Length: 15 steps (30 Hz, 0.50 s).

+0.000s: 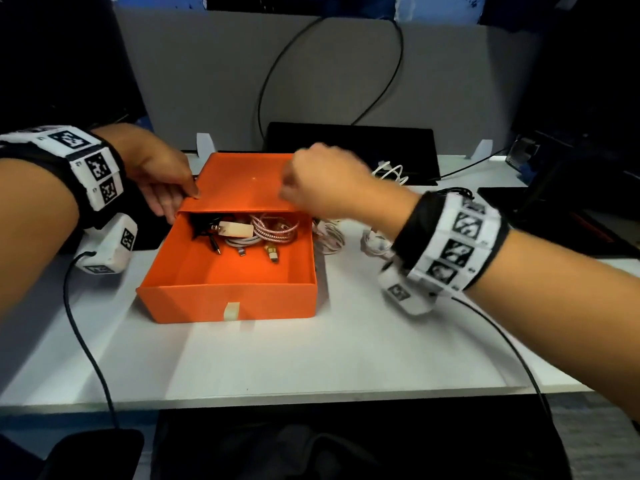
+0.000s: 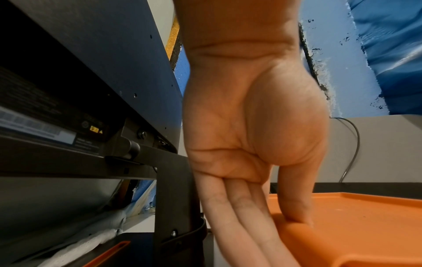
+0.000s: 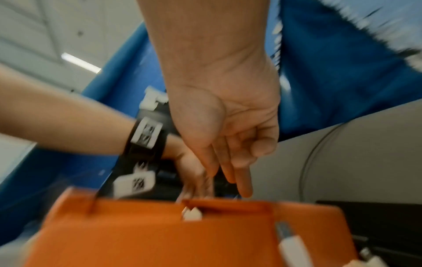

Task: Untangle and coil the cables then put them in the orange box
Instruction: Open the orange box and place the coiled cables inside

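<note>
left hand (image 1: 162, 181) pinches box sleeve (image 1: 242, 181) | right hand (image 1: 322, 183) fingers loose, empty | risk: sleeve closing snags cables (image 1: 273, 230) in drawer (image 1: 228, 299)

We are at an office workstation: a white desk (image 1: 311, 358) backed by a grey partition panel (image 1: 346, 74) held upright in small white clips (image 1: 204, 143), with a black cable (image 1: 277, 71) trailing down it. To our left stands a large dark machine (image 2: 68, 90) bearing a label and warning stickers, and flat black devices (image 1: 349, 140) lie along the desk's far edge. Fluorescent ceiling lighting (image 3: 81, 62) shows overhead.
</note>
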Each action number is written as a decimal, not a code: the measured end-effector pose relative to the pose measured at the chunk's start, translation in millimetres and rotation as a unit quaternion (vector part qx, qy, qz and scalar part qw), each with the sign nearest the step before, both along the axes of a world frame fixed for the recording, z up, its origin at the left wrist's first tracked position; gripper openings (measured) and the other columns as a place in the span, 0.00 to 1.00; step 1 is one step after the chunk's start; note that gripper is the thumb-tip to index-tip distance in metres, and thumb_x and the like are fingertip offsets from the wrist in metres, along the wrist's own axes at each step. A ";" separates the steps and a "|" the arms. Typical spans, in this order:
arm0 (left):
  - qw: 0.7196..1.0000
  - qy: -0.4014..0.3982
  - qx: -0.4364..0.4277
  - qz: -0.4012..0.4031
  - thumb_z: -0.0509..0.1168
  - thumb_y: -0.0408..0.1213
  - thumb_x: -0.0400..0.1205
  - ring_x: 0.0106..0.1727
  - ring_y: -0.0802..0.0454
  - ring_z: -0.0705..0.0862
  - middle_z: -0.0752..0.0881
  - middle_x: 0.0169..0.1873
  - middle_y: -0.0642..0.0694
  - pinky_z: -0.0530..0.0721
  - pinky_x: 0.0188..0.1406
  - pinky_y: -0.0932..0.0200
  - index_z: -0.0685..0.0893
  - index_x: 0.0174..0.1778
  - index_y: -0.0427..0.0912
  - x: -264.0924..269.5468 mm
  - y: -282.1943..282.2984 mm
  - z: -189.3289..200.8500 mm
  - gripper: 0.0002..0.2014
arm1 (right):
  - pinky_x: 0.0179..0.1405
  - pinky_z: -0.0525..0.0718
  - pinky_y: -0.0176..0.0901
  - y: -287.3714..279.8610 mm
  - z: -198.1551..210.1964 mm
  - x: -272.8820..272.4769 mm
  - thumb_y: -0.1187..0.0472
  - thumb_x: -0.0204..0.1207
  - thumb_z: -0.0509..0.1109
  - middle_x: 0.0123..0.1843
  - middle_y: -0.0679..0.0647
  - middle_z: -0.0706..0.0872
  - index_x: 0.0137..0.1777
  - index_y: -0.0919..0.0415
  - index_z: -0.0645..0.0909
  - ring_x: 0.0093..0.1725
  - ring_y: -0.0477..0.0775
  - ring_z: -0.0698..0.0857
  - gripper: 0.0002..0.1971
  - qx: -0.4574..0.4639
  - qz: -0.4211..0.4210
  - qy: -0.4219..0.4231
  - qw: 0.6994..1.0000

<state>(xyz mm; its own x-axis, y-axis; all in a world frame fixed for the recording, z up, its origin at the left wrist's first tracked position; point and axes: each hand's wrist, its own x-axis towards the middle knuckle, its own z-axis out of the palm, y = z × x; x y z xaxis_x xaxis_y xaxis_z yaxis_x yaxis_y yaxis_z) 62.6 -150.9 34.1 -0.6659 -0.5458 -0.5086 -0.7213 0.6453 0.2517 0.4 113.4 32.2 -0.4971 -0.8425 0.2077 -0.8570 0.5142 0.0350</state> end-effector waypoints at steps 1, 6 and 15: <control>1.000 -0.001 0.001 0.000 0.59 0.38 0.92 0.41 0.39 0.95 0.93 0.45 0.30 0.92 0.36 0.51 0.86 0.59 0.25 0.0 0.0 0.0 0.18 | 0.43 0.79 0.48 9.7 9.6 -17.7 0.48 0.84 0.67 0.49 0.54 0.84 0.56 0.52 0.87 0.46 0.59 0.83 0.11 -0.013 -0.022 0.004 1.000; 1.000 -0.010 0.001 -0.002 0.58 0.37 0.92 0.42 0.39 0.95 0.93 0.45 0.31 0.92 0.38 0.51 0.86 0.59 0.26 0.1 4.1 1.6 0.17 | 0.57 0.83 0.54 47.7 14.8 -121.3 0.56 0.83 0.71 0.70 0.60 0.84 0.72 0.54 0.82 0.67 0.67 0.83 0.18 0.088 -0.127 0.038 0.987; 1.000 -0.019 -0.008 0.005 0.59 0.37 0.92 0.40 0.39 0.95 0.93 0.45 0.30 0.91 0.34 0.51 0.85 0.58 0.25 -2.0 4.8 2.7 0.17 | 0.66 0.82 0.53 66.8 -42.1 -191.7 0.64 0.83 0.65 0.70 0.60 0.86 0.78 0.57 0.76 0.66 0.65 0.85 0.23 0.301 -0.054 0.061 0.950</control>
